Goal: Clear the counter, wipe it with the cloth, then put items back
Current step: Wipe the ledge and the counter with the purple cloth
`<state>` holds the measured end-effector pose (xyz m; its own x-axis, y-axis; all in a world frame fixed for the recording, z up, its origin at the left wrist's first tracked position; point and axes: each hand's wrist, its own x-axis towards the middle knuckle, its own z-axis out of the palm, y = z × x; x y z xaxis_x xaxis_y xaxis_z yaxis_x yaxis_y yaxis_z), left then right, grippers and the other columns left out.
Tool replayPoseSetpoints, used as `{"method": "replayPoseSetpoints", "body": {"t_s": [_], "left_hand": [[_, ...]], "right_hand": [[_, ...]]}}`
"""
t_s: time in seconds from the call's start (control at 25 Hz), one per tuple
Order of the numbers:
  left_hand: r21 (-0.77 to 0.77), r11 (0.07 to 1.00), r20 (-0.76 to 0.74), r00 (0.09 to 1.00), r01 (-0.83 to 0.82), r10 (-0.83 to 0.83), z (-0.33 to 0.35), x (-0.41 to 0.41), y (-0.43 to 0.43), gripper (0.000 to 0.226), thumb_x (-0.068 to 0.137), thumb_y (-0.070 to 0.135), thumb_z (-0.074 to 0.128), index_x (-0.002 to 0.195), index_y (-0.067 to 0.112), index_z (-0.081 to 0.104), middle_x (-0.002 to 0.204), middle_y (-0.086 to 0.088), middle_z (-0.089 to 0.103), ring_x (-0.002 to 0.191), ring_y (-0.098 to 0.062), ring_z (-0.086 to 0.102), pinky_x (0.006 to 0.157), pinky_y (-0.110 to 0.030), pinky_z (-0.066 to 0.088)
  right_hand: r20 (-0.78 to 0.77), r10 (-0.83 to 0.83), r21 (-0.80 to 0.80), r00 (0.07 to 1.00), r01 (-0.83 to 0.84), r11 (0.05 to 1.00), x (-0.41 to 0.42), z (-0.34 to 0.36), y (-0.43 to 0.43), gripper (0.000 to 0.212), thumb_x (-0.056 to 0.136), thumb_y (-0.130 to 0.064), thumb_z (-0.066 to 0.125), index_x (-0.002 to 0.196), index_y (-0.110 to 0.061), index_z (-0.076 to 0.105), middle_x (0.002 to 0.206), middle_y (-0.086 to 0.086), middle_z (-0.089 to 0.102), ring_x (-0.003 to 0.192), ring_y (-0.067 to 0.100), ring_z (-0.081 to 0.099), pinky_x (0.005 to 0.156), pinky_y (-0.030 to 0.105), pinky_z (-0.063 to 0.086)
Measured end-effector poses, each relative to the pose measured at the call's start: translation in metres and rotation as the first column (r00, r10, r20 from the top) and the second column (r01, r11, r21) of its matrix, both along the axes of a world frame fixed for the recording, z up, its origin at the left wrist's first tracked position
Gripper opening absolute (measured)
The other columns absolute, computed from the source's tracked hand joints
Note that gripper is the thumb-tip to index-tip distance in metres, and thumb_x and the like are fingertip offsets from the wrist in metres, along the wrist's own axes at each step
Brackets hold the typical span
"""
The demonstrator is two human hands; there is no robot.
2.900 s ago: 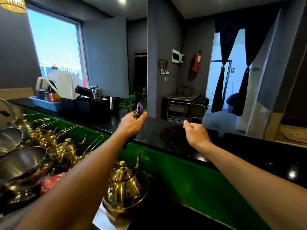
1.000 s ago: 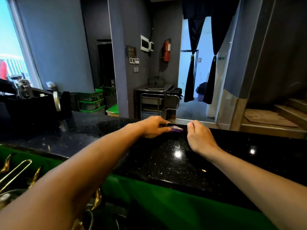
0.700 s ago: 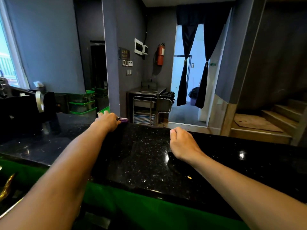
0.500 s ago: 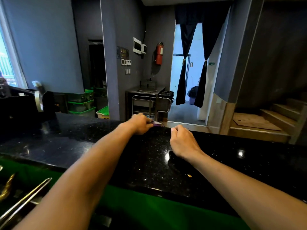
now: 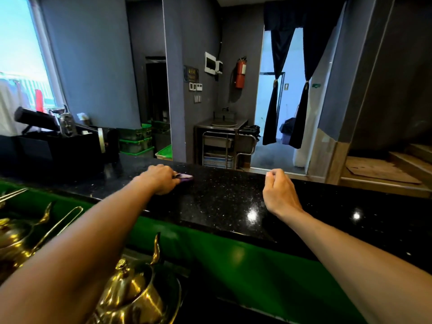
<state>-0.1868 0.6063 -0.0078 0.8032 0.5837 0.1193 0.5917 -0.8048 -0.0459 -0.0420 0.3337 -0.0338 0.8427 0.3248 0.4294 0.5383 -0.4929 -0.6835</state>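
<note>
Where the left hand [image 5: 161,179] presses it flat, the purple cloth [image 5: 186,177] shows only as a small, slightly blurred, pale-violet wad poking out past the clenched fingers, lying on the far part of the black speckled counter [image 5: 222,202]. The right hand [image 5: 280,195] sits well to the right over the same glossy stone, fingers curled into a fist that grasps nothing. A green ledge [image 5: 233,253] runs below the counter's near edge, with a brass teapot [image 5: 131,293] under the left forearm and a black utensil caddy [image 5: 58,146] at the far left. Beyond stand grey walls, a red fire extinguisher [image 5: 240,73], a steel sink stand [image 5: 222,141] and dark tied curtains [image 5: 280,90]. Half a second earlier the cloth lay just beside the right hand; now the gap between the hands is wide.
</note>
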Motion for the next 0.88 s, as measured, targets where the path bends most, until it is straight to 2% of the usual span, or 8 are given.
{"method": "replayPoseSetpoints", "body": {"t_s": [0.08,0.16,0.32,0.44,0.52,0.64,0.76,0.88], "left_hand": [[-0.035,0.966,0.015,0.966,-0.257,0.258,-0.006,-0.023,0.028,0.054,0.097,0.048,0.042,0.135,0.011,0.05,0.138,-0.021,0.045,0.125,-0.042,0.044,0.105,-0.046,0.038],[-0.1,0.95,0.049,0.952,-0.297,0.303,-0.011,-0.023,0.023,0.053,0.097,0.045,0.042,0.137,0.011,0.048,0.139,-0.022,0.042,0.125,-0.044,0.043,0.105,-0.048,0.039],[-0.168,0.978,0.167,0.982,0.121,-0.093,-0.01,-0.002,-0.076,0.043,0.098,0.044,0.041,0.13,0.022,0.058,0.127,-0.018,0.052,0.114,-0.036,0.055,0.099,-0.043,0.045],[-0.156,0.868,0.218,0.874,0.471,-0.435,-0.013,-0.011,-0.171,0.039,0.098,0.046,0.042,0.13,0.031,0.056,0.117,-0.009,0.051,0.108,-0.026,0.055,0.096,-0.04,0.045],[-0.155,0.837,0.224,0.844,0.525,-0.488,-0.015,-0.016,-0.177,0.039,0.098,0.048,0.042,0.132,0.034,0.054,0.115,-0.006,0.049,0.106,-0.024,0.054,0.095,-0.04,0.046],[-0.086,0.97,0.191,0.96,0.225,-0.206,-0.017,-0.023,-0.123,0.04,0.097,0.05,0.04,0.131,0.034,0.054,0.123,-0.015,0.048,0.112,-0.037,0.052,0.098,-0.047,0.045],[-0.103,0.987,0.159,0.978,-0.119,0.135,-0.021,-0.023,-0.074,0.047,0.097,0.049,0.04,0.136,0.026,0.052,0.134,-0.023,0.043,0.12,-0.044,0.044,0.102,-0.05,0.041],[-0.154,0.987,0.188,0.979,-0.052,0.081,-0.019,0.012,-0.105,0.049,0.096,0.049,0.041,0.135,0.02,0.054,0.135,-0.023,0.043,0.121,-0.044,0.044,0.104,-0.05,0.04]], "right_hand": [[0.019,0.033,-0.04,0.999,-0.033,0.999,-0.007,0.0,-0.002,0.033,0.103,-0.036,0.029,0.114,-0.014,0.051,0.112,0.009,0.055,0.104,0.023,0.051,0.085,0.034,0.04],[0.026,0.064,-0.05,0.998,-0.062,0.997,-0.012,0.001,-0.005,0.036,0.103,-0.037,0.028,0.116,-0.013,0.051,0.114,0.008,0.054,0.106,0.023,0.05,0.088,0.034,0.04],[0.043,0.097,-0.044,0.994,-0.095,0.995,-0.026,0.014,-0.019,0.034,0.103,-0.035,0.028,0.114,-0.013,0.051,0.112,0.007,0.054,0.102,0.02,0.048,0.083,0.03,0.034],[0.046,0.068,-0.063,0.997,-0.065,0.996,-0.037,0.021,-0.045,0.029,0.103,-0.034,0.028,0.105,-0.015,0.05,0.107,0.006,0.053,0.098,0.02,0.047,0.08,0.03,0.033],[0.054,0.062,-0.093,0.997,-0.057,0.994,-0.042,0.023,-0.068,0.028,0.103,-0.034,0.028,0.1,-0.015,0.049,0.104,0.005,0.053,0.099,0.022,0.047,0.08,0.031,0.033],[0.053,0.032,-0.167,0.998,-0.022,0.986,-0.045,0.024,-0.124,0.032,0.103,-0.035,0.029,0.101,-0.013,0.052,0.105,0.006,0.054,0.102,0.024,0.049,0.083,0.035,0.038],[0.065,-0.047,-0.316,0.997,0.065,0.946,-0.035,0.021,-0.187,0.036,0.102,-0.036,0.028,0.109,-0.014,0.055,0.109,0.008,0.055,0.109,0.024,0.048,0.092,0.039,0.04],[0.007,-0.156,-0.433,0.988,0.144,0.89,-0.012,0.003,-0.245,0.042,0.102,-0.038,0.025,0.116,-0.012,0.055,0.119,0.012,0.056,0.122,0.028,0.043,0.101,0.044,0.038]]}}
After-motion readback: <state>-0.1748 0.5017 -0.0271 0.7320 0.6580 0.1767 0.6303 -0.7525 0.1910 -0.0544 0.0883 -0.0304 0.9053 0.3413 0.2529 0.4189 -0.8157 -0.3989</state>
